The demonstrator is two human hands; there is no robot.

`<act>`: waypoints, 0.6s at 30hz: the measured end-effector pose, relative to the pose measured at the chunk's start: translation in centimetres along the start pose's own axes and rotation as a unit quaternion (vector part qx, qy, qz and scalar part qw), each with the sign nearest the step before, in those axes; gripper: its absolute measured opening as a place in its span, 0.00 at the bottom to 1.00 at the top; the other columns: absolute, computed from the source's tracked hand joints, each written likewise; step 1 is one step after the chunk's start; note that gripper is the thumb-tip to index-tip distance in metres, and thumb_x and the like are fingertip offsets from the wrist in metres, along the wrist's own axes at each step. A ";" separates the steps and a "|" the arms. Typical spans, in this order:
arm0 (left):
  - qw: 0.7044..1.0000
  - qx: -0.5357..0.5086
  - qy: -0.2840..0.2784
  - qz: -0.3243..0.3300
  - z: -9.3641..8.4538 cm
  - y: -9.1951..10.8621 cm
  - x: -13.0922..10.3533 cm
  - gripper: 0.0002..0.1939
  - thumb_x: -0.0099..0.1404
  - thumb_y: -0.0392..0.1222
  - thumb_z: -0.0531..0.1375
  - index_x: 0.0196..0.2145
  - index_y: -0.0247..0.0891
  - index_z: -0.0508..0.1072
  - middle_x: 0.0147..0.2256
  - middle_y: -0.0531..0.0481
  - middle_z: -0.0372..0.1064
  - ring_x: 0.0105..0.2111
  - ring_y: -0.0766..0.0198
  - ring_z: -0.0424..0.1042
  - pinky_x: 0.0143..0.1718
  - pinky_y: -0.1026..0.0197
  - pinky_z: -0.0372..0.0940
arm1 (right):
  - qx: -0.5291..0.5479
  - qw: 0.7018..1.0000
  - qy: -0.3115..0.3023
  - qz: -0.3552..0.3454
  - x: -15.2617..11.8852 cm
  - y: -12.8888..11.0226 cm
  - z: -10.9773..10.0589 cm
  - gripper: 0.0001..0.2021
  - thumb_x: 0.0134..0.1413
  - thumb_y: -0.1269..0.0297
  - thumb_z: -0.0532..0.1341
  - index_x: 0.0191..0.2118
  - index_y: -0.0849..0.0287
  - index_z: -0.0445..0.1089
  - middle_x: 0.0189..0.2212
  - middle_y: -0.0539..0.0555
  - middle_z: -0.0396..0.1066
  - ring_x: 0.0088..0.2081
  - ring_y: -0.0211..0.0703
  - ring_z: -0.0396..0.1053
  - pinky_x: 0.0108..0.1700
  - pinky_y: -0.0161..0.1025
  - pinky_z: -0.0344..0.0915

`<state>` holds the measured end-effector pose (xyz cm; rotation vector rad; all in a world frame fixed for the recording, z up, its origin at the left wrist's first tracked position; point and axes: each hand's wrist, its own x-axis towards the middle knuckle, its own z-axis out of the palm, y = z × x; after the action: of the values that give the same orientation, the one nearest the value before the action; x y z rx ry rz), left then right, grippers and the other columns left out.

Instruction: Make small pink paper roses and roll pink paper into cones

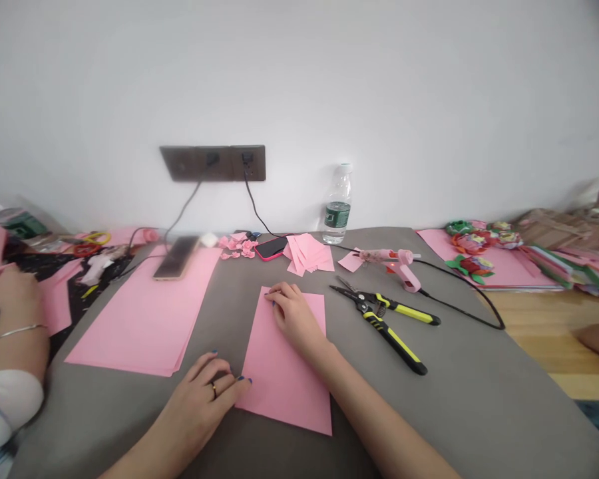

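Note:
A pink sheet of paper lies on the grey table in front of me. My left hand, with a ring on one finger, rests at its lower left edge. Its fingers are spread, the nearest tips touching the paper. My right hand reaches across the sheet to the far left corner, fingers bent together and tips closed on that corner. Pliers with black and yellow handles lie spread apart to the right. A stack of larger pink sheets sits left of my left hand.
Behind are small pink squares, curled pink pieces, a phone, another phone and a water bottle. A pink glue gun trails a black cord. Paper flowers lie right. Another person's arm is at left.

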<state>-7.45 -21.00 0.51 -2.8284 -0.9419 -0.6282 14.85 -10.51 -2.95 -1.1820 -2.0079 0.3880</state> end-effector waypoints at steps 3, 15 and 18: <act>1.000 -0.020 0.007 0.019 -0.6 0.4 0.0 0.19 0.62 0.19 0.50 0.39 0.39 0.72 0.25 0.54 0.70 0.32 0.61 0.68 0.47 0.54 0.63 | 0.002 1.000 0.001 0.002 0.0 -0.1 -0.1 0.22 0.55 0.84 0.51 0.45 0.56 0.77 0.43 0.59 0.72 0.43 0.53 0.67 0.45 0.52 0.71; 0.990 -0.136 -0.034 -0.013 -1.9 -0.3 -0.8 0.19 0.62 0.21 0.49 0.42 0.41 0.70 0.31 0.51 0.75 0.33 0.63 0.71 0.41 0.60 0.69 | 0.070 0.997 0.001 0.026 0.2 -0.3 -0.7 0.21 0.52 0.84 0.52 0.42 0.56 0.76 0.43 0.59 0.72 0.45 0.51 0.67 0.47 0.50 0.69; 0.988 -0.148 -0.043 -0.019 -1.1 -0.2 1.0 0.15 0.64 0.28 0.54 0.45 0.40 0.71 0.41 0.44 0.76 0.42 0.58 0.74 0.45 0.56 0.71 | 0.107 0.993 0.013 0.042 0.4 0.1 -1.7 0.20 0.52 0.82 0.52 0.43 0.56 0.75 0.41 0.56 0.74 0.43 0.46 0.71 0.45 0.44 0.70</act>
<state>-7.23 -20.51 1.94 -3.1258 -0.9951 -0.7098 15.99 -10.33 -1.71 -1.1328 -1.8468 0.6116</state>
